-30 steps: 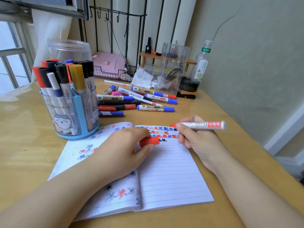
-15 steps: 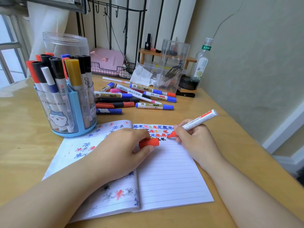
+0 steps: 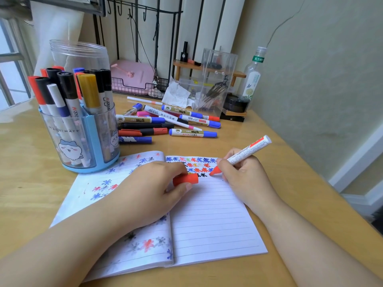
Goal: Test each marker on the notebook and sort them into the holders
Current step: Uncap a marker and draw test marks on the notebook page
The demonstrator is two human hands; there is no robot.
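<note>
Red marker (image 3: 246, 152) is in the right hand (image 3: 242, 177), fingers curled round the barrel low down near the nib, writing grip. Nib is down on the right page of the notebook (image 3: 211, 220), at the third row of scribbles, just right of the black marks. Barrel tilts up and away to the right so the tip stays visible. Looks like the test stroke for this marker is in hand.

Left hand (image 3: 153, 191) rests on the notebook across the spine, which pins it flat. Its thumb and fingers pinch the red cap (image 3: 186, 179), 1 cap, kept close so recapping is a short move.

Notebook lies open, 2 pages showing. Right page: 3 rows of star marks at the top, third one short, rest of the lines blank. Left page has scattered marks too.

Blue holder (image 3: 91, 141) stands just beyond the notebook's left corner, touching or nearly so, can't tell. About 10 markers upright in it, caps up; exact count blocked by overlap. Judging by that, these are the sorted ones.

Loose pile (image 3: 165, 123) beyond the notebook, lying flat, roughly 10 to 12 markers, mostly blue caps, some red, black, pink. Probably the untested queue.

Clear jar (image 3: 80, 54) behind the holder, 1. Clear box (image 3: 217, 79) behind the pile, 1, with dark pens inside; could be the 2nd holder, not certain. Bottle (image 3: 252, 75) by the wall, 1.
</note>
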